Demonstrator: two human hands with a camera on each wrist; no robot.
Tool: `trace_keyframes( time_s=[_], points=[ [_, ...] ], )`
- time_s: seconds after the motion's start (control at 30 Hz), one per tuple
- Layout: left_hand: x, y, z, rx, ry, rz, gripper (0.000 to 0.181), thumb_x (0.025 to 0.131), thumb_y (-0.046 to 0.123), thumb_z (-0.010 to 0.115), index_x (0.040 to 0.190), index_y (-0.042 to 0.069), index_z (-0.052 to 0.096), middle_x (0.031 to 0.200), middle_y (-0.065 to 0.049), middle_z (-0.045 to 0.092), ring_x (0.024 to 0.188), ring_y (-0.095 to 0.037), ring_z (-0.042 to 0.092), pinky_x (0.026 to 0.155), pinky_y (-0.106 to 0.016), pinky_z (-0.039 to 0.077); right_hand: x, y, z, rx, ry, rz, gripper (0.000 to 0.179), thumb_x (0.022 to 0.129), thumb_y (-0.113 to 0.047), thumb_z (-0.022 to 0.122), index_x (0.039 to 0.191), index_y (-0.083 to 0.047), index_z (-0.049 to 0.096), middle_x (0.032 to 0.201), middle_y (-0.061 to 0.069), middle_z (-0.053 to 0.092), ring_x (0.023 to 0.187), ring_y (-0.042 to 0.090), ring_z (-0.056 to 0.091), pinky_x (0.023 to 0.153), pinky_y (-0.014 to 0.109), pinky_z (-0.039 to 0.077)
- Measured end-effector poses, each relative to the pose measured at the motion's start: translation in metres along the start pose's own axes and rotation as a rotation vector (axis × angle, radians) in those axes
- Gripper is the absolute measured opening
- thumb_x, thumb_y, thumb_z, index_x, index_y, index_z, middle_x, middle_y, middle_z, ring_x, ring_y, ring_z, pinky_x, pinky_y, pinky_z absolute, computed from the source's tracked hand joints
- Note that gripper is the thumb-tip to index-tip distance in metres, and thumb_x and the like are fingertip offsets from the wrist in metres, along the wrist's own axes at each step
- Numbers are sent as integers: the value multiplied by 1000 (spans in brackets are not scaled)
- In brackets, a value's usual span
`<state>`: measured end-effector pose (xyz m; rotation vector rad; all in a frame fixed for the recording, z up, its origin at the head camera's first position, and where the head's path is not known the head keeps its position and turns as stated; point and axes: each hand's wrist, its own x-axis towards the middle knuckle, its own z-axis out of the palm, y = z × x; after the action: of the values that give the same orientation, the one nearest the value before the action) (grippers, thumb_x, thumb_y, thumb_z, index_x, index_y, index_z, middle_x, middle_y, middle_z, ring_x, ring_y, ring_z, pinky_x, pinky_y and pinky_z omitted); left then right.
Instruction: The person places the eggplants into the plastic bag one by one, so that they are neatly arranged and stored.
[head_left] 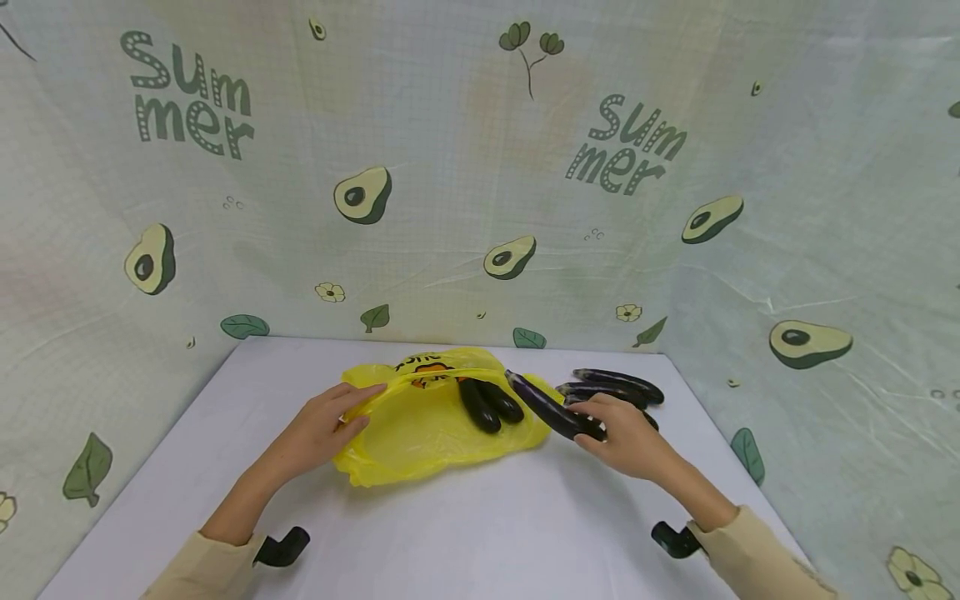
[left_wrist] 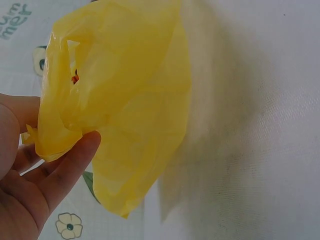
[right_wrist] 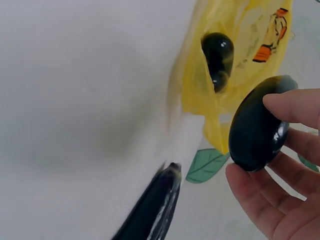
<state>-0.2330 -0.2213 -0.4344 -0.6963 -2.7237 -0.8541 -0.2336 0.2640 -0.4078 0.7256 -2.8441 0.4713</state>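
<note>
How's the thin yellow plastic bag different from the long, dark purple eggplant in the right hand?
The thin yellow plastic bag is partly see-through; the long, dark purple eggplant isn't. The bag is wide and crumpled; the eggplant is slim and smooth. The bag has printing; the eggplant shows none. Both are held: the bag by the left hand, the eggplant by the right hand.

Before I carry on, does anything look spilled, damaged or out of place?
Nothing stands out: no spill or damage shows. The left hand holds the yellow bag open, two eggplants lie inside, and the right hand grips another eggplant.
</note>
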Motion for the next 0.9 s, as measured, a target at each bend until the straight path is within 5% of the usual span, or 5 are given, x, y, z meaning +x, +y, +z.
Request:
trace_keyframes(
  time_s=[0.3,0.57,0.9],
  points=[
    [0,2,-1,-3,-7,-7,56,100,9,74,153,21,60,107,2,63,82,-12,52,68,-25,49,11,-22,14,23,-34,-34,42,89,-18,87,130,-15,76,104,-5,67,88,9,57,75,28,54],
    [0,2,-2,-3,7,4,56,99,8,74,152,19,60,108,1,64,83,-12,52,68,-25,49,17,-34,29,65,-81,-78,43,91,-19,85,132,-12,75,115,2,71,90,10,59,76,28,54],
    [0,1,-2,4,3,11,56,100,9,74,153,19,60,109,2,64,82,-11,52,68,-25,49,31,-41,48,83,-105,-94,41,94,-19,82,132,-9,74,111,2,71,94,14,61,81,37,55]
  ],
)
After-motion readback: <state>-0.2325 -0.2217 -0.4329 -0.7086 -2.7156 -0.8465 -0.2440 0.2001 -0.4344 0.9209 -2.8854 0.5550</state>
